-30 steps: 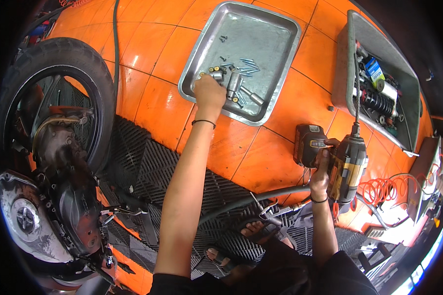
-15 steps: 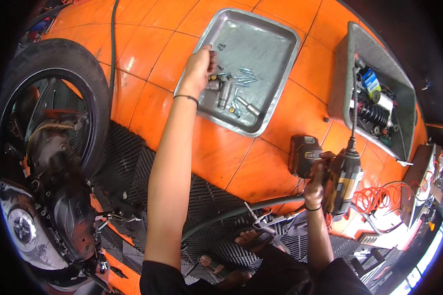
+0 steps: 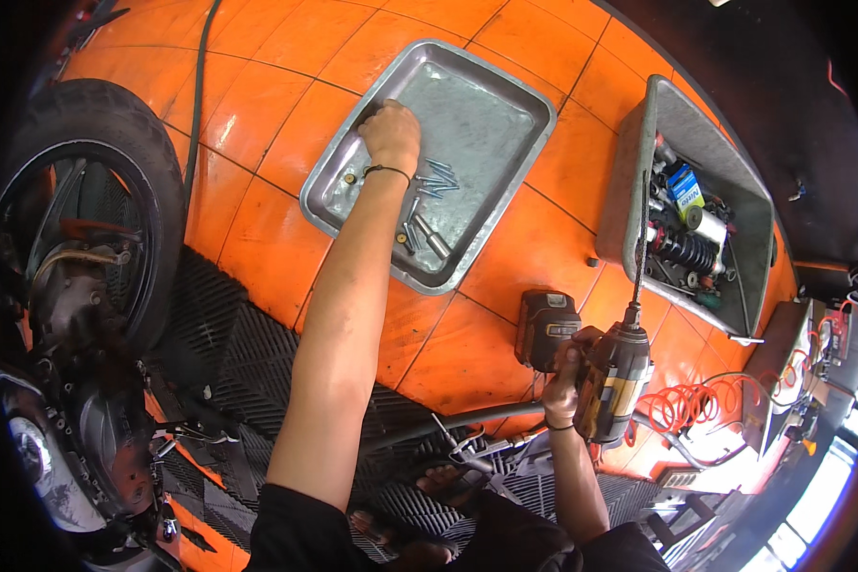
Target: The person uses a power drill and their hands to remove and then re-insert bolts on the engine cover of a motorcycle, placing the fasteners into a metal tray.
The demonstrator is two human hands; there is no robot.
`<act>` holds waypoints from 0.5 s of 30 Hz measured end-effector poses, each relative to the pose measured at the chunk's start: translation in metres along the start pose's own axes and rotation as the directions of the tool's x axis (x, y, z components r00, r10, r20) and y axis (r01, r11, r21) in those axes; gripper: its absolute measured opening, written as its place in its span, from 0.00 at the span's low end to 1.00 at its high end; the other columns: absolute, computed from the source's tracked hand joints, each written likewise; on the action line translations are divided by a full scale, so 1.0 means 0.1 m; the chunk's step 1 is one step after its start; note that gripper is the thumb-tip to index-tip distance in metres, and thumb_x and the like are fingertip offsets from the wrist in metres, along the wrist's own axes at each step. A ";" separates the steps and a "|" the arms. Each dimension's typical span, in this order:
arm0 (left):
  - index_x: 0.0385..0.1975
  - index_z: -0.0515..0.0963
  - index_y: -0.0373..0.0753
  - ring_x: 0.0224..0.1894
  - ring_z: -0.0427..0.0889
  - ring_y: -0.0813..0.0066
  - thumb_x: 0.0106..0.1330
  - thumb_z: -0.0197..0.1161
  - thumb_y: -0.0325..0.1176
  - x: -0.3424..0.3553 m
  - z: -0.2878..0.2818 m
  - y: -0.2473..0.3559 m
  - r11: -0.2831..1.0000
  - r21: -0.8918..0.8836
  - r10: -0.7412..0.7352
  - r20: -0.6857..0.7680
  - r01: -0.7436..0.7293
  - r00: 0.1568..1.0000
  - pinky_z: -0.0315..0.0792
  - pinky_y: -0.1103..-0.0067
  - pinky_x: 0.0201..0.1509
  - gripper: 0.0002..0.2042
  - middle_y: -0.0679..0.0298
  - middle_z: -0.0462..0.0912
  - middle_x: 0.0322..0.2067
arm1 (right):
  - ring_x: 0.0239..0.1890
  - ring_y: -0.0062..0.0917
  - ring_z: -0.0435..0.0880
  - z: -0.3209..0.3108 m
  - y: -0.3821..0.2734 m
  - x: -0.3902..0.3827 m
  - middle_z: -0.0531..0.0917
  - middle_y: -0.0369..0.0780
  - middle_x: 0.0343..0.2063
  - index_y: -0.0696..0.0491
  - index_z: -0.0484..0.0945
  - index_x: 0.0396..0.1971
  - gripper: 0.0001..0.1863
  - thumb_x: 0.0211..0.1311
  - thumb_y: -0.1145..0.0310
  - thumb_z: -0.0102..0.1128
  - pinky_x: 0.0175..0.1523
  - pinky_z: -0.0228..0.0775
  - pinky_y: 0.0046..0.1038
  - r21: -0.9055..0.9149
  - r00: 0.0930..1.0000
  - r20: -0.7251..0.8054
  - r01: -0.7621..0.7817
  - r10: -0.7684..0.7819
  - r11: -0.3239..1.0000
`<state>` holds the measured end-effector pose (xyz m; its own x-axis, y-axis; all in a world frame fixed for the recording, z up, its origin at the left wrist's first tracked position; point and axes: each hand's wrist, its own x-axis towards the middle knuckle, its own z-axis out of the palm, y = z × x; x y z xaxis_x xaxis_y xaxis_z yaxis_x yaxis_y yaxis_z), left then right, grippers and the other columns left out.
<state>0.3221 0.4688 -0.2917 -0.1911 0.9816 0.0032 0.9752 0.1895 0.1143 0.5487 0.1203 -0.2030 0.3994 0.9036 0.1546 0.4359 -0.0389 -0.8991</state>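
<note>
My left hand [image 3: 391, 133] is inside the left part of a metal tray [image 3: 541, 110], fingers curled down; what they hold is hidden. Near it lie thin bolts [image 3: 437, 178], a steel socket [image 3: 432, 237] and small brass-coloured pieces [image 3: 351, 179]; my forearm hides other parts. My right hand [image 3: 564, 381] grips a black-and-yellow cordless driver [image 3: 610, 386] by its handle, with a long thin bit pointing up and a battery [image 3: 547, 329] at the handle's base.
A grey bin [image 3: 629, 153] of shock absorbers and parts stands right. A motorcycle wheel and frame [image 3: 86, 362] fill the left. Hoses [image 3: 448, 417] and a red coiled line [image 3: 682, 405] cross the lower area. Black grating [image 3: 214, 324] borders the orange tiles [image 3: 257, 210].
My left hand has moved up along the tray's left part, its fingers now turned down. The view has shifted, so tray, bin and driver sit lower and further left. My right hand still holds the driver.
</note>
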 end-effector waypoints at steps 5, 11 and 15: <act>0.41 0.76 0.36 0.37 0.86 0.60 0.73 0.45 0.37 -0.13 -0.21 -0.31 0.886 -0.464 0.094 0.158 -0.010 0.983 0.76 0.69 0.42 0.14 0.51 0.85 0.32 | 0.23 0.15 0.64 0.01 0.02 0.02 0.68 0.32 0.20 0.57 0.68 0.42 0.07 0.73 0.68 0.46 0.29 0.55 0.20 -0.023 0.999 -0.015 0.043 -0.043 0.999; 0.33 0.71 0.36 0.28 0.65 0.72 0.72 0.43 0.38 -0.51 -0.84 -0.61 -0.338 -0.756 0.385 0.433 0.561 0.815 0.66 0.77 0.37 0.13 0.65 0.68 0.24 | 0.22 0.14 0.63 -0.05 0.14 -0.02 0.66 0.31 0.20 0.57 0.67 0.43 0.08 0.74 0.67 0.45 0.29 0.53 0.19 -0.005 1.000 -0.005 0.012 -0.012 1.000; 0.39 0.72 0.33 0.31 0.66 0.75 0.76 0.44 0.39 -0.74 -1.11 -0.72 -0.361 -0.780 0.314 0.415 0.511 0.854 0.67 0.78 0.39 0.15 0.67 0.70 0.28 | 0.24 0.13 0.62 -0.05 0.17 -0.05 0.66 0.30 0.21 0.55 0.68 0.45 0.08 0.75 0.66 0.45 0.29 0.53 0.18 -0.019 0.999 -0.002 -0.053 0.053 0.998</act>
<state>0.2536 0.3802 -0.1899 0.1888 0.9083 -0.3733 -0.5371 0.4137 0.7351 0.5582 0.1129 -0.2170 0.4234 0.8996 0.1075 0.4291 -0.0947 -0.8983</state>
